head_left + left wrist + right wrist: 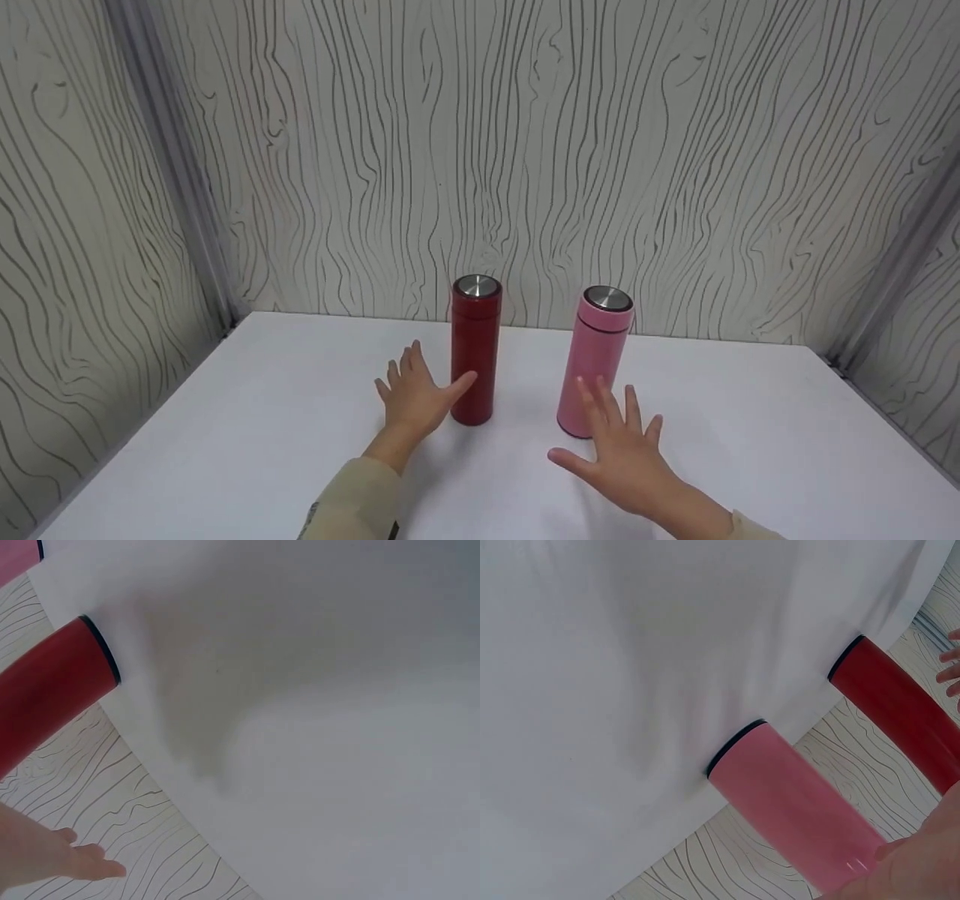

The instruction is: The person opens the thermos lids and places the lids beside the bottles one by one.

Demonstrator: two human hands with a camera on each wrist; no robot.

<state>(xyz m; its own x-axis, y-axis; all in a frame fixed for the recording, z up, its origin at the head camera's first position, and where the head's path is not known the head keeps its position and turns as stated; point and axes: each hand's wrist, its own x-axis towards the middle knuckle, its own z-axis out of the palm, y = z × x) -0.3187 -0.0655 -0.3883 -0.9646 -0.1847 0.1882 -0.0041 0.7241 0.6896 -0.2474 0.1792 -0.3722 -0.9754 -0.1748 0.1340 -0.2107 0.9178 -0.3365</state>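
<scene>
Two thermos flasks with steel-topped lids stand upright on a white table. The red flask (474, 352) is left of the pink flask (595, 349). My left hand (417, 397) hovers just left of the red flask, fingers spread, its thumb reaching across in front of it. In front of the pink flask is my right hand (626, 457), fingers splayed and straight, partly covering the flask's lower part. Neither hand grips anything. In the right wrist view the pink flask (795, 802) is close to the right hand (915, 870); whether they touch cannot be told.
The white table (300, 420) reaches back to a wall panel (420, 165) with a wood-grain pattern. Similar panels enclose the left and right sides, with grey posts (176, 172) at the corners. Shadows of the hands fall on the tabletop.
</scene>
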